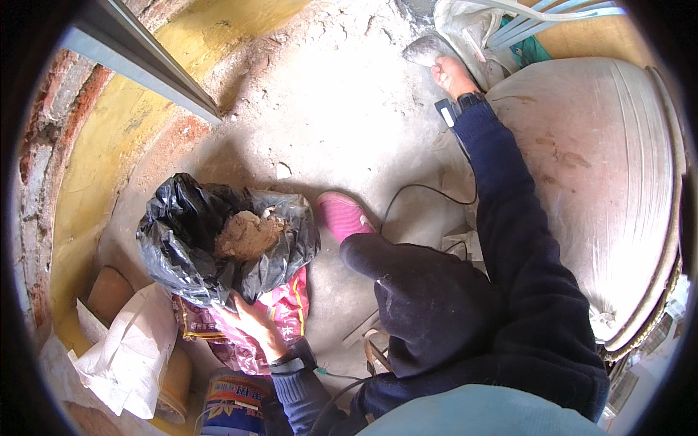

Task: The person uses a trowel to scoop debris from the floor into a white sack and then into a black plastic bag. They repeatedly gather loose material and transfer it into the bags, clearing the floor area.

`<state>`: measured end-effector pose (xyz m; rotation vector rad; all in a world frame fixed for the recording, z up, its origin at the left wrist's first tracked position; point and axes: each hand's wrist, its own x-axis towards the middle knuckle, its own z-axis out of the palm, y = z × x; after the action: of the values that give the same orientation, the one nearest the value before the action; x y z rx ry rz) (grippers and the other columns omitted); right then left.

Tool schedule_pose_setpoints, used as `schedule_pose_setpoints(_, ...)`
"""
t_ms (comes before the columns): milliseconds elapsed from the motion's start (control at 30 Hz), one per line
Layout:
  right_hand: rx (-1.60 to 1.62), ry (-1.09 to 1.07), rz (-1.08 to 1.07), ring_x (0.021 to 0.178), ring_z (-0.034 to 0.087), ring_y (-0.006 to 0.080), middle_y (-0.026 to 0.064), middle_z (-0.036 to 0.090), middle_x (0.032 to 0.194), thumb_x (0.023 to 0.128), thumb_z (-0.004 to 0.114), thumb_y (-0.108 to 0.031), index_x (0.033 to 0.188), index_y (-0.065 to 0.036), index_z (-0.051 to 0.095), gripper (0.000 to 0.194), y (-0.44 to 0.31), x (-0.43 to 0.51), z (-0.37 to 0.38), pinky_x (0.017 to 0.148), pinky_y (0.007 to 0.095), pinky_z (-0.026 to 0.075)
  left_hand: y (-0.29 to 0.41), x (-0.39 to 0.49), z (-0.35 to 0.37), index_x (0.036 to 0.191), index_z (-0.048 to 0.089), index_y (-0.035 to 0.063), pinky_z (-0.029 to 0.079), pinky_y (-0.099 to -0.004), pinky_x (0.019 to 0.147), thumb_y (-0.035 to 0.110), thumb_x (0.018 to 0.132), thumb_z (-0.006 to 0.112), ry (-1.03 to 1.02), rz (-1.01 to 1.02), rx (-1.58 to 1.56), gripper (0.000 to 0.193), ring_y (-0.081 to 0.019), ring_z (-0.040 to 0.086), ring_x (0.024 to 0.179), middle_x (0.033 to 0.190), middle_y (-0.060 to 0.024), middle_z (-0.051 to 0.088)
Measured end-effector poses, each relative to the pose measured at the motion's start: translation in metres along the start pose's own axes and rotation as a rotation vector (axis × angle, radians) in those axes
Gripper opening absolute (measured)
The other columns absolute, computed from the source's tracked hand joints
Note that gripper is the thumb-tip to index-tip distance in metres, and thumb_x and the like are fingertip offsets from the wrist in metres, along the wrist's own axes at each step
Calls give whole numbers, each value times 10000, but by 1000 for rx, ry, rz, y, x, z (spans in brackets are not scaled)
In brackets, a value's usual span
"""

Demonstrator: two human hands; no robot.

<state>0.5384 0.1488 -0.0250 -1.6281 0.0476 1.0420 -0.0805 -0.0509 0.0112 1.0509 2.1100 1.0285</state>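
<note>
My left hand [253, 321] grips the lower rim of a black plastic bag [180, 240], where it meets a pink printed plastic sack [281, 305] under it. Brown soil or rubble [251, 234] lies inside the black bag. Far up at the right, my right hand [454, 75] is closed around the near end of a greyish, pan-like scoop [428, 50], held low by the dusty floor; glare hides part of its outline. A watch or strap sits on my right wrist, with a small device beside it.
A large plastic-wrapped round bulk [594, 180] stands at the right. A metal post [158, 71] reaches down at the upper left by the yellow-and-brick wall [92, 163]. Clay pots, white paper [136, 343] and a printed bucket [234, 403] stand lower left. A black cable [420, 186] crosses the floor.
</note>
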Motion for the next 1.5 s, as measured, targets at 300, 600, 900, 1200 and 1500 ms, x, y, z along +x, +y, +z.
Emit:
schedule_pose_setpoints(300, -116, -309, -83, 592, 538, 165, 55, 519, 694, 867, 556, -104, 840, -39, 545, 71, 24, -2, 34, 495, 291, 433, 7, 0, 1, 1396, 382, -75, 265, -426, 1106, 161, 941, 520, 11, -3, 70, 531, -336, 404, 1294, 1438, -243, 402)
schedule_pose_setpoints(600, -511, 39, -448, 433, 481, 114, 34, 559, 632, 905, 552, -135, 900, -36, 626, 124, 67, -82, 19, 366, 265, 361, 12, -3, -1, 1416, 362, -64, 269, -419, 1103, 168, 943, 533, -10, -57, 94, 553, -316, 412, 1291, 1438, -228, 408)
schedule_pose_setpoints(900, -78, 170, 181, 483, 437, 97, 11, 494, 672, 948, 491, -128, 858, -78, 471, 105, 124, -147, -61, 406, 242, 334, 4, -1, 0, 1427, 349, -59, 271, -418, 1107, 163, 940, 540, -37, -81, -122, 569, -308, 408, 1299, 1457, -226, 390)
schedule_pose_setpoints(1200, 83, 206, 137, 484, 411, 132, 56, 463, 696, 938, 453, -72, 881, -36, 464, 68, 143, -177, -10, 393, 264, 320, 2, 1, 4, 1396, 391, -62, 301, -434, 1087, 115, 926, 547, 19, -6, -22, 527, -316, 440, 1256, 1420, -236, 429)
schedule_pose_setpoints(1500, 89, 97, 134, 543, 403, 102, 34, 445, 735, 935, 353, -29, 860, -69, 460, 137, 149, -188, 8, 382, 226, 279, 4, -3, 3, 1416, 376, -37, 264, -433, 1101, 156, 936, 540, 31, -13, -22, 543, -325, 381, 1304, 1445, -235, 383)
